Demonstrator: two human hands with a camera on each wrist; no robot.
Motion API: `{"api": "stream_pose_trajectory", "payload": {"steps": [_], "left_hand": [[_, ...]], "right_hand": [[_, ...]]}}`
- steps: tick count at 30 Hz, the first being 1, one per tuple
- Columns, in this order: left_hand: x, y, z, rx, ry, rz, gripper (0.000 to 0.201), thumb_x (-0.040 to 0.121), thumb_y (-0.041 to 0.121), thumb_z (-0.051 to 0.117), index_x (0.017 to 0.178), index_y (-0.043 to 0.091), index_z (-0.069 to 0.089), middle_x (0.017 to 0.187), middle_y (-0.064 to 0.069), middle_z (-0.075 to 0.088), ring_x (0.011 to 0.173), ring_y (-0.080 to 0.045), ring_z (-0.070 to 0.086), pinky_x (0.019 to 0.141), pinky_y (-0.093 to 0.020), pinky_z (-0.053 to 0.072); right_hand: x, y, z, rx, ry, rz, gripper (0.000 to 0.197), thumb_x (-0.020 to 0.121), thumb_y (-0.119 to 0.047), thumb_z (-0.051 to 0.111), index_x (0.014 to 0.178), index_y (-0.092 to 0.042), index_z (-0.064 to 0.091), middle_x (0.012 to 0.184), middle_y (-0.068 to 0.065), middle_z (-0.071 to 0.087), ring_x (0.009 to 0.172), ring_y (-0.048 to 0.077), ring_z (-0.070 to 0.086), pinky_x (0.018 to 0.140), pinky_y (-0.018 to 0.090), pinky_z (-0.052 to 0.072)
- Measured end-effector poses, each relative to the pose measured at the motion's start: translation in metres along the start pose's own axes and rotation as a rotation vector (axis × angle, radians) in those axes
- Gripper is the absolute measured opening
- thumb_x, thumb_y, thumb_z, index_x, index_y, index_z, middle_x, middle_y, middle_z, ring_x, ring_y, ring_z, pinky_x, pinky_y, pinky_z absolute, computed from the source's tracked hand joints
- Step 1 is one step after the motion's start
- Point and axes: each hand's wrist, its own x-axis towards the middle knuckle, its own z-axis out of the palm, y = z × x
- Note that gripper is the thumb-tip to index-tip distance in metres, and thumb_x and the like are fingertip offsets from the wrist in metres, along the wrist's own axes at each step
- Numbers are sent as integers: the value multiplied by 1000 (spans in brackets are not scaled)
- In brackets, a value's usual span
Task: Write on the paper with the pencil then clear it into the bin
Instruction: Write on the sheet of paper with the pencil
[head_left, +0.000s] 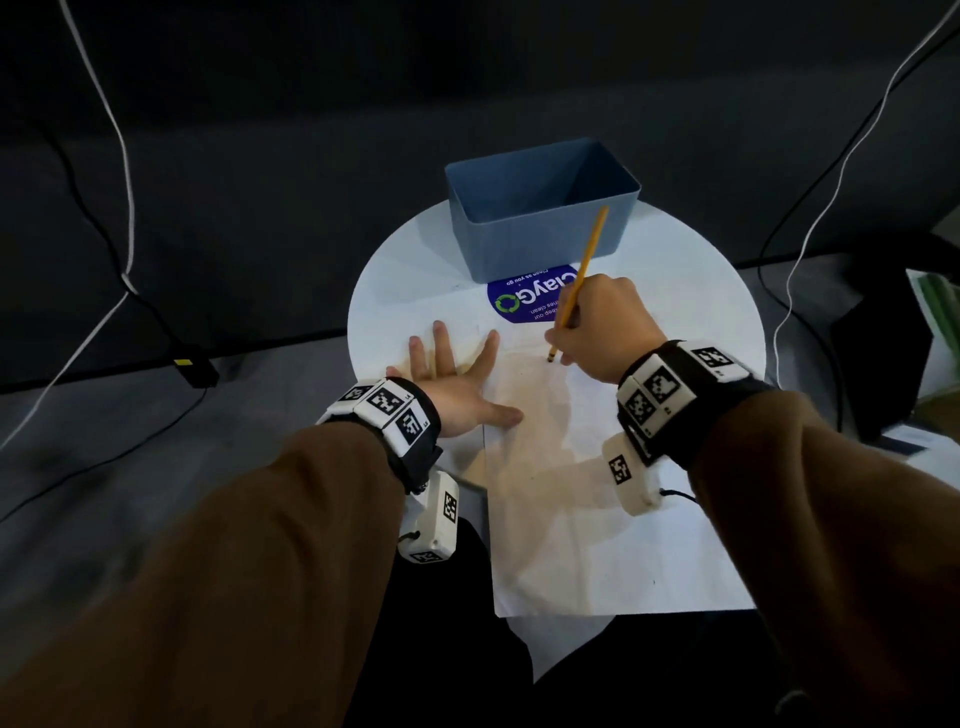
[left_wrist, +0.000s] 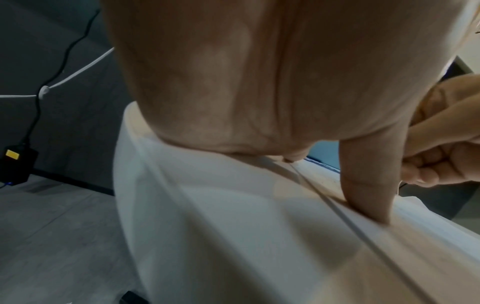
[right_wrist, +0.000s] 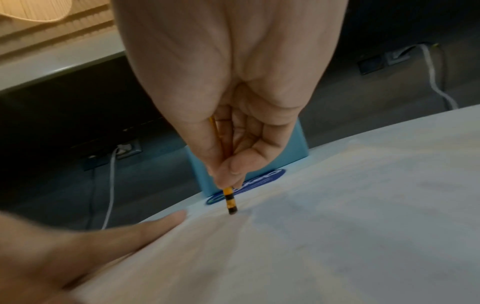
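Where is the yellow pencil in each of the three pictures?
Head view: the pencil is right of centre, gripped by the right hand, its lower end on the paper.
Left wrist view: the pencil cannot be made out; only the right hand shows at the right edge.
Right wrist view: the pencil is at centre, poking out below the fingers.
Shared landmark: the blue bin.

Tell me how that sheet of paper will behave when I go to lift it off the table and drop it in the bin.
The paper looks thin and probably floppy; its near edge overhangs the table, so it should lift easily there. It is probably light enough to slide, which may be why the left hand rests flat on it. Crumpling it may help it fit the bin.
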Motion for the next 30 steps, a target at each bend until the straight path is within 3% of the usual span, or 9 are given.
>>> {"api": "stream_pose_trajectory", "payload": {"steps": [5, 10, 14, 17, 20, 23, 27, 30], "left_hand": [[-1, 1, -2, 13, -19, -4, 101, 85, 73, 55, 149, 52, -21, 154, -11, -42, 143, -40, -34, 114, -68, -8], [-1, 2, -2, 27, -16, -8, 101, 85, 73, 54, 149, 52, -21, 154, -12, -41, 144, -40, -33, 115, -67, -9], [0, -1, -1, 7, -10, -9, 102, 83, 74, 56, 148, 55, -21, 153, -10, -43, 143, -39, -35, 115, -66, -10], [1, 2, -1, 18, -16, -12, 101, 85, 73, 55, 149, 53, -21, 153, -11, -43, 143, -40, -34, 115, -66, -10], [1, 1, -1, 35, -3, -21, 101, 83, 76, 53, 150, 53, -19, 157, -13, -36, 145, -40, -30, 115, -66, -7], [1, 1, -1, 34, 5, -21, 100, 82, 77, 53, 149, 54, -18, 158, -12, -35, 146, -40, -29, 115, -66, -7], [2, 0, -1, 19, -2, -13, 101, 82, 76, 55, 148, 56, -19, 156, -11, -39, 144, -40, -32, 114, -67, -9], [3, 0, -1, 27, -11, -16, 101, 82, 77, 54, 148, 56, -20, 156, -11, -39, 144, -40, -32, 114, -67, -9]], "right_hand": [[-4, 30, -24, 16, 71, 120, 16, 89, -16, 73, 75, -14, 65, 78, 7, 71, 84, 17, 67, 62, 19, 45], [-7, 27, -15, 37, 47, 65, 16, 89, -23, 75, 80, -13, 66, 74, 4, 71, 78, 14, 68, 72, 25, 54], [-8, 40, -29, 5, 62, 142, 13, 89, -17, 73, 79, -14, 65, 81, 9, 71, 77, 16, 69, 59, 17, 42], [-10, 34, -31, 16, 79, 126, 11, 91, -19, 72, 83, -14, 66, 79, 4, 70, 73, 9, 67, 56, 13, 38], [-7, 15, -17, 39, 60, 50, 13, 91, -24, 72, 88, -13, 66, 82, 3, 70, 78, 10, 67, 58, 16, 43], [-6, 15, -7, 22, 17, 39, 13, 89, -21, 73, 85, -12, 64, 86, 9, 70, 79, 18, 70, 69, 27, 55], [-10, 34, -20, 15, 61, 128, 9, 91, -17, 71, 85, -15, 65, 90, 9, 68, 78, 13, 64, 56, 15, 38], [-13, 34, -21, 32, 77, 109, 9, 91, -19, 71, 86, -14, 66, 87, 8, 69, 82, 11, 60, 58, 14, 34]]}}
